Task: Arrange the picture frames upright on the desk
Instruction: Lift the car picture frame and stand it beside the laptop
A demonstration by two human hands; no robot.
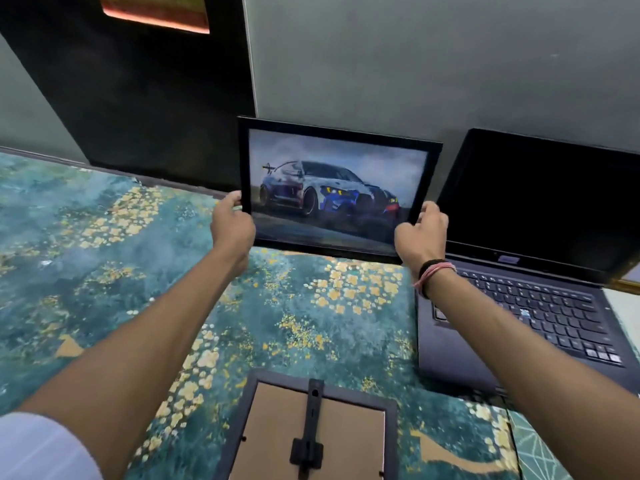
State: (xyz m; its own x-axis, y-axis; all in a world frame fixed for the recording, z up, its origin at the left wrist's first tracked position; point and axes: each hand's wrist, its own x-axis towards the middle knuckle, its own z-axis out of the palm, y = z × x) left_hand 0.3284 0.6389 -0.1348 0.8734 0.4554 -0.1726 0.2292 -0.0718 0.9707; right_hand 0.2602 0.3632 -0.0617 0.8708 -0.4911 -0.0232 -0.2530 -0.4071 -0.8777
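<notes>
Black-framed car picture (337, 192): landscape format, print facing the viewer, held upright with a slight tilt near the back of the surface (104, 258), just in front of the grey wall (415, 64); whether its lower edge touches the surface cannot be told. Left hand (232, 226): at the frame's lower left corner, fingers clamped on the side edge. Right hand (420, 237): at the lower right corner, fingers (429, 211) closed on the side edge; dark and pink wristbands (434, 273) on that wrist. Second frame (308, 431): lying face down at the near edge of the surface, brown backing board up, black stand strut folded flat along its middle; partly cut off by the bottom of the view. Laptop (530, 271): open, screen dark, at the right of the surface; its left edge lies just beside the held picture's right edge, leaving little room on that side. Surface covering: teal with gold blotches; a wide bare stretch to the left of the held picture, and another between the two frames. Dark panel (138, 98): against the wall behind the left part of the surface, its right edge meeting the held picture's upper left corner.
</notes>
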